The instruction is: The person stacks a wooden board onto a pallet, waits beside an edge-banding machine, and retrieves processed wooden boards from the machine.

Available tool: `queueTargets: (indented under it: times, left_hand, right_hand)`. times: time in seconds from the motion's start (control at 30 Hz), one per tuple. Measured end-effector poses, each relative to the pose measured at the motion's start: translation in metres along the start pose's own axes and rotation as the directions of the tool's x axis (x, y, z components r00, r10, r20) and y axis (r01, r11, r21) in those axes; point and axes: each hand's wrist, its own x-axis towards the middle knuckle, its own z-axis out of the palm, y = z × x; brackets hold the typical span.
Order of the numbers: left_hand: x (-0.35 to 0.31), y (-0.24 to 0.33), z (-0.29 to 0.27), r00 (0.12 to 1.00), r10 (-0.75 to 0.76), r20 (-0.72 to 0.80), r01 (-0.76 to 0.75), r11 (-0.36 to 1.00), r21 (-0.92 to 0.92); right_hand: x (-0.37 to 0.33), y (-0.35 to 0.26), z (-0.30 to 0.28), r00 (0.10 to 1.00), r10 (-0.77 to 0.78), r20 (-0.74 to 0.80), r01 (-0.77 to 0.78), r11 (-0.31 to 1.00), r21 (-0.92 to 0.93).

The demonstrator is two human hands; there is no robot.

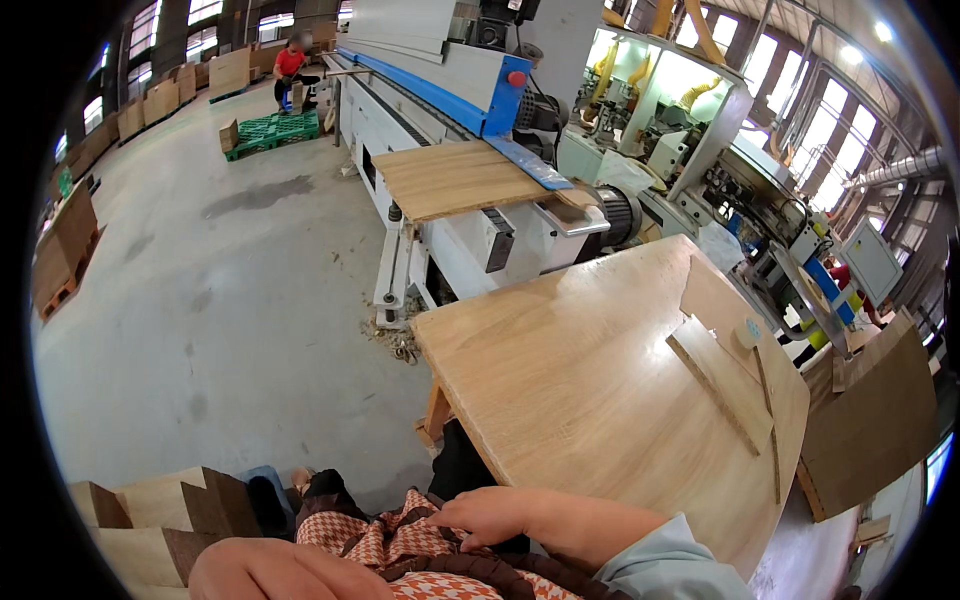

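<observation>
My right hand (480,515) reaches across my lap from the right. Its fingers are curled against the orange-and-white houndstooth apron (345,535) with dark brown trim, and the cloth bunches beside the fingertips. At the lower edge, on the left, my bent left arm (270,572) shows bare skin; the left hand itself lies outside the picture. To the right of my lap stands a wood-grain board table (560,390). On it lie a narrow wooden strip (720,385), a thinner strip (768,420) and a roll of tape (747,331).
Ahead stands a long white-and-blue machine (440,95) with a wood-grain panel (455,180) on its near end. Stacked boards (190,505) stand at the lower left. A person in red (290,65) sits by a green pallet (270,135). Brown boards (870,410) lean beyond the table.
</observation>
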Motion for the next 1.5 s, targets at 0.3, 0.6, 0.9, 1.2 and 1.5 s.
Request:
queueTargets:
  times: [0.3,0.6,0.9,1.2,1.5]
  left_hand:
    - [0.011,0.017,0.005,0.999,-0.043,-0.009,0.043,0.999,-0.006]
    - [0.005,0.019,-0.024,0.815,-0.100,0.571,0.137,0.990,-0.022]
    - [-0.268,-0.150,-0.099,0.140,-0.684,-0.716,0.512,0.669,-0.539]
    - [-0.377,-0.179,-0.111,-0.065,-0.629,-0.775,0.970,0.142,-0.197]
    - [-0.390,-0.194,-0.114,-0.023,-0.646,-0.763,0.964,-0.217,0.154]
  right_hand:
    - [0.002,0.004,0.002,0.998,-0.018,-0.058,0.020,0.999,0.032]
    - [0.004,0.003,-0.001,0.999,0.015,0.031,-0.016,0.999,0.031]
    - [0.003,-0.006,-0.009,0.996,0.011,0.093,-0.012,1.000,0.014]
    - [0.008,0.013,0.006,0.998,-0.063,0.030,0.063,0.998,0.009]
    - [0.007,0.016,0.009,0.999,-0.050,0.011,0.050,0.999,-0.006]
